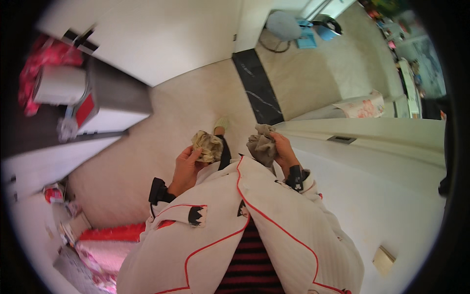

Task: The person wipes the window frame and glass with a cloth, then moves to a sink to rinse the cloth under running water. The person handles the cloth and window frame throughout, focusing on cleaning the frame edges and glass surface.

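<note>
Crumpled in my left hand (185,169) is a yellowish-beige cloth (207,146) with darker stains or markings. My right hand (285,150) grips a bunched grey-brown cloth (262,143). Both cloths are held in front of my body at about waist height, apart from each other. Below them one foot in a light shoe (220,124) shows on the floor; the other foot is hidden.
An open doorway with a black stone threshold (257,86) lies ahead, between a white door (165,36) and a wall (349,176). Beyond it stand a grey stool (282,27), a blue dustpan (306,36) and a blue bin (328,29). A dark-topped cabinet (117,86) stands at left.
</note>
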`<action>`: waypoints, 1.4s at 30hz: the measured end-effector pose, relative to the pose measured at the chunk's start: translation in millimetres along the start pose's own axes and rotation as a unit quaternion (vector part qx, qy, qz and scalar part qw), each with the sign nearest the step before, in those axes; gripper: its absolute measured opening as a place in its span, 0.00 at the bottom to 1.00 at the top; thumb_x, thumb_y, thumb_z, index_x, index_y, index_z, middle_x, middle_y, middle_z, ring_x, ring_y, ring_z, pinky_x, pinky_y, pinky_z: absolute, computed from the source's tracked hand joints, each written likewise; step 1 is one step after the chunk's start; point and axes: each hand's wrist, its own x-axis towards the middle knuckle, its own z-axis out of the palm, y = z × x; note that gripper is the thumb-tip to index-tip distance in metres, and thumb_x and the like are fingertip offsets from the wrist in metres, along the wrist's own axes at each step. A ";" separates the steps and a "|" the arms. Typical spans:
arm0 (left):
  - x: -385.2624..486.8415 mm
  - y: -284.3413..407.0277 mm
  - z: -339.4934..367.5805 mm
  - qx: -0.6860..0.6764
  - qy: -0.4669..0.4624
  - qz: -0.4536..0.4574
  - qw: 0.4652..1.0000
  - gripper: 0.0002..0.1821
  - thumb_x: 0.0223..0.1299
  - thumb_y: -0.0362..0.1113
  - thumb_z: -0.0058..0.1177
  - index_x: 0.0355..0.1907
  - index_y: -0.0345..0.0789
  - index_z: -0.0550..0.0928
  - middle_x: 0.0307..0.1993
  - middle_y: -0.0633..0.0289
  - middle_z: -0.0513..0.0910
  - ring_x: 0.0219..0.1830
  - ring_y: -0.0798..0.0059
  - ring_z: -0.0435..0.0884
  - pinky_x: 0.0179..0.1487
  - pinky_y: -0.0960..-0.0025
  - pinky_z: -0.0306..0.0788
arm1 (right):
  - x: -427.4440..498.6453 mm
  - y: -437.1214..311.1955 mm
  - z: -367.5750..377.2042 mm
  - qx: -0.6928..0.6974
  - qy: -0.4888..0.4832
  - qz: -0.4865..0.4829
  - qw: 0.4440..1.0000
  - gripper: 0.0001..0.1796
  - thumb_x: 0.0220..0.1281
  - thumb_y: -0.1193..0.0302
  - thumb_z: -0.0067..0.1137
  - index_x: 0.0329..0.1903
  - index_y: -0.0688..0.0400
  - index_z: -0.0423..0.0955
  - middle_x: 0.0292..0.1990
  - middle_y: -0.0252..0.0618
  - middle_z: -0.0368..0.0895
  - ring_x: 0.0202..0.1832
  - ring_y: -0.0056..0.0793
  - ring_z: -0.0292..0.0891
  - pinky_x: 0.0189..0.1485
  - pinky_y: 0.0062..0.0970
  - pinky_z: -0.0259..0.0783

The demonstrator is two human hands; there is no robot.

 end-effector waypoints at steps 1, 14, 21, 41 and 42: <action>15.9 15.5 10.4 0.021 -0.016 -0.001 1.000 0.16 0.68 0.36 0.53 0.55 0.31 0.75 0.45 0.61 0.83 0.41 0.78 0.82 0.41 0.75 0.78 | 7.2 -13.6 7.9 0.017 0.009 -0.009 1.000 0.16 0.68 0.69 0.53 0.50 0.69 0.74 0.43 0.44 0.81 0.43 0.33 0.80 0.46 0.30 0.78; 208.3 162.5 198.7 0.145 -0.174 -0.026 0.974 0.16 0.68 0.36 0.53 0.54 0.32 0.76 0.44 0.63 0.83 0.39 0.78 0.82 0.39 0.75 0.76 | 121.5 -188.4 75.2 0.070 0.040 -0.082 0.993 0.19 0.72 0.59 0.51 0.47 0.64 0.78 0.42 0.40 0.84 0.40 0.29 0.81 0.44 0.28 0.77; 272.0 161.4 316.3 0.156 -0.235 -0.060 0.957 0.16 0.67 0.37 0.54 0.54 0.33 0.76 0.43 0.63 0.83 0.40 0.77 0.83 0.40 0.73 0.76 | 227.8 -237.4 3.7 0.098 0.119 -0.029 0.988 0.20 0.66 0.59 0.57 0.46 0.65 0.80 0.40 0.39 0.84 0.37 0.27 0.81 0.40 0.27 0.75; 471.7 143.0 707.6 0.303 -0.258 -0.067 0.915 0.15 0.68 0.38 0.52 0.53 0.34 0.77 0.41 0.65 0.83 0.36 0.79 0.81 0.38 0.75 0.75 | 219.8 -404.7 -247.2 0.387 0.284 -0.145 0.865 0.16 0.68 0.67 0.50 0.51 0.65 0.76 0.45 0.42 0.83 0.45 0.37 0.81 0.47 0.33 0.77; 493.1 137.0 733.9 0.297 -0.273 -0.072 0.912 0.14 0.68 0.38 0.53 0.52 0.35 0.77 0.40 0.65 0.83 0.34 0.79 0.81 0.38 0.73 0.75 | 219.9 -406.0 -260.2 0.407 0.308 -0.126 0.851 0.16 0.69 0.67 0.50 0.51 0.65 0.76 0.46 0.43 0.83 0.46 0.38 0.81 0.49 0.34 0.77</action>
